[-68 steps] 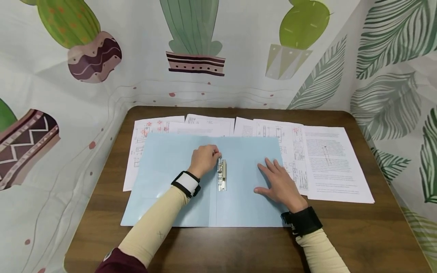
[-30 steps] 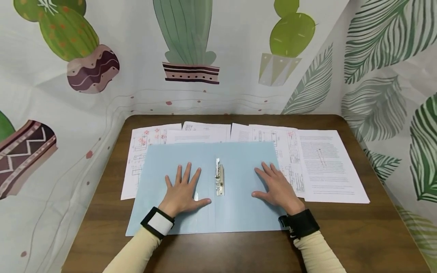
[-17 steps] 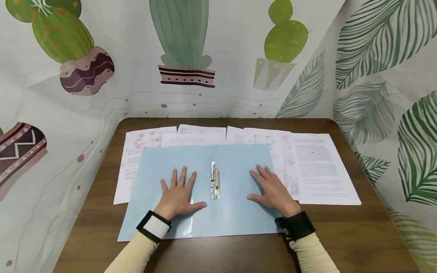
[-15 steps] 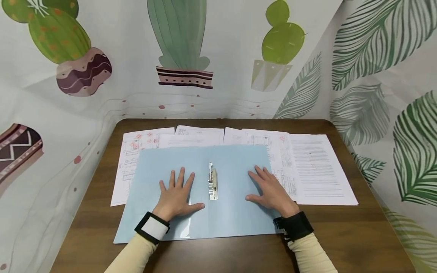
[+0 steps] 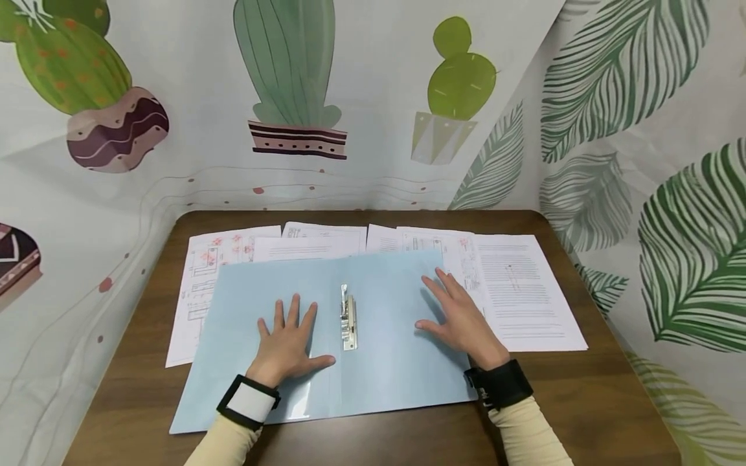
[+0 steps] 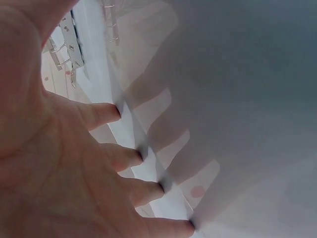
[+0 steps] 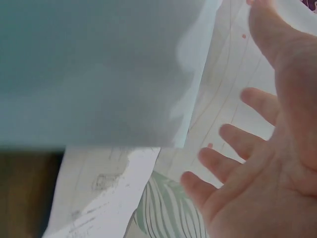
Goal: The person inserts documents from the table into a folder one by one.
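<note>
A light blue folder lies spread out on the table, with a metal lever clip near its spine. The clip's lever stands up at the far end, and no paper is in it. My left hand rests on the folder's left side with fingers spread, and its fingertips touch the glossy surface in the left wrist view. Over the right side is my right hand, fingers apart and holding nothing. In the right wrist view, the right hand appears raised off the folder.
Several printed sheets lie behind and partly under the folder, including a drawing with red stamps at left and a text page at right. The brown wooden table meets a cactus-print cloth at the back.
My left hand has left the clip's lever and now lies flat on the left cover. My right hand has lifted slightly from the right cover. The head view has shifted, and the folder looks slightly turned.
</note>
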Demonstrator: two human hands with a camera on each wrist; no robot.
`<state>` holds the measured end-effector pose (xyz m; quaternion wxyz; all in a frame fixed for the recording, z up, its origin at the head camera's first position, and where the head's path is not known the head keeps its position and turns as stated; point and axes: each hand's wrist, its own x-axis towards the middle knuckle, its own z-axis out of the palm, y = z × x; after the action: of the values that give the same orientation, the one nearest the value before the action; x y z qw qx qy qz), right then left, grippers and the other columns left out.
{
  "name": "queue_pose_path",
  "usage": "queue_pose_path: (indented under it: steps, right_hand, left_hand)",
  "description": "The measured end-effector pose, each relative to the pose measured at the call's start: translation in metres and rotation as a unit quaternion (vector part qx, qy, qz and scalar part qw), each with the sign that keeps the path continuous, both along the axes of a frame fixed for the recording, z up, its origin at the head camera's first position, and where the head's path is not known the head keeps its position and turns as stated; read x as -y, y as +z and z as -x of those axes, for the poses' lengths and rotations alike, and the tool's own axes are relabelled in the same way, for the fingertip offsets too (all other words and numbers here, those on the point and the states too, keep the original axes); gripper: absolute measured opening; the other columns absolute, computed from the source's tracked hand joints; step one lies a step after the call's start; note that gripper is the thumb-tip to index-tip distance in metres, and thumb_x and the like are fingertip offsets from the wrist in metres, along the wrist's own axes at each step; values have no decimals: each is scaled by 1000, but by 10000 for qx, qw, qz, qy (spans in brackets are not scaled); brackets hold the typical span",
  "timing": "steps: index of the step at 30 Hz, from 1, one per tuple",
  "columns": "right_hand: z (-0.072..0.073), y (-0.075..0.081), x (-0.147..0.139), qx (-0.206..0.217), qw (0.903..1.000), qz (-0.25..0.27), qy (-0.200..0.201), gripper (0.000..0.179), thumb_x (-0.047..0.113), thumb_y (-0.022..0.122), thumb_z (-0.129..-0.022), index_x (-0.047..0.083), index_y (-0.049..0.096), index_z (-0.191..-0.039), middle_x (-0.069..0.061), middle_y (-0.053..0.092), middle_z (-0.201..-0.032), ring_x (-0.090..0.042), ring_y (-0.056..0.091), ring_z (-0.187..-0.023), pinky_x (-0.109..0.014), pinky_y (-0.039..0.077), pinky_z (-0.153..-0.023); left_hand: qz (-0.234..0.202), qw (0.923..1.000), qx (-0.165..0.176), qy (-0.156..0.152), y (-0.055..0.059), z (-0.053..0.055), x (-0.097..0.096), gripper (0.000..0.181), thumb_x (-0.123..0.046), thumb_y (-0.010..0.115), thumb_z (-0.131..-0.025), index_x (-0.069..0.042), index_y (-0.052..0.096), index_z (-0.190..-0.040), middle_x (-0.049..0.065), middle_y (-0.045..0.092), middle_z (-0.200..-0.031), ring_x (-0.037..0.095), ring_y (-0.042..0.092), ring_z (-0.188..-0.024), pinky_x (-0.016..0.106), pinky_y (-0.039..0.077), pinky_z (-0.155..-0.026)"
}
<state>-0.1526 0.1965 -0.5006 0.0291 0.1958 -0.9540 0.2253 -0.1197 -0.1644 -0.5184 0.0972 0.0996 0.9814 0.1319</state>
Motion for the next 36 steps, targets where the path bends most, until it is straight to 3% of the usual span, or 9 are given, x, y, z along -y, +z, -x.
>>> queue_pose_path:
  steps: [13,23,36]
  right_hand:
    - [10,5,-12,-525,9976,272,-356,101,39,88,-82,17,31,-162,-19,24,-167,-42,24,-152,-63,28,-116]
    - [17,1,-22,-1060,9924,340,-518,100,38,88,-82,12,33,-162,-22,25,-166,-44,28,-150,-65,32,-113]
    - [28,-2,-47,-1048,9879,500,-1030,94,37,83,-88,9,31,-161,-22,19,-168,-49,25,-150,-71,29,-111]
  left_hand:
    - [-90,9998,-156,7,-5,0,1,117,-71,81,-71,-6,39,-158,32,18,-165,63,10,-147,87,11,-103]
    - [-78,9997,-233,-2,-6,-1,3,116,-71,81,-71,-5,40,-157,32,19,-164,63,11,-147,87,12,-102]
    - [-205,9996,-185,-8,-5,-2,2,116,-71,81,-71,-5,39,-158,31,17,-165,62,10,-148,86,11,-104]
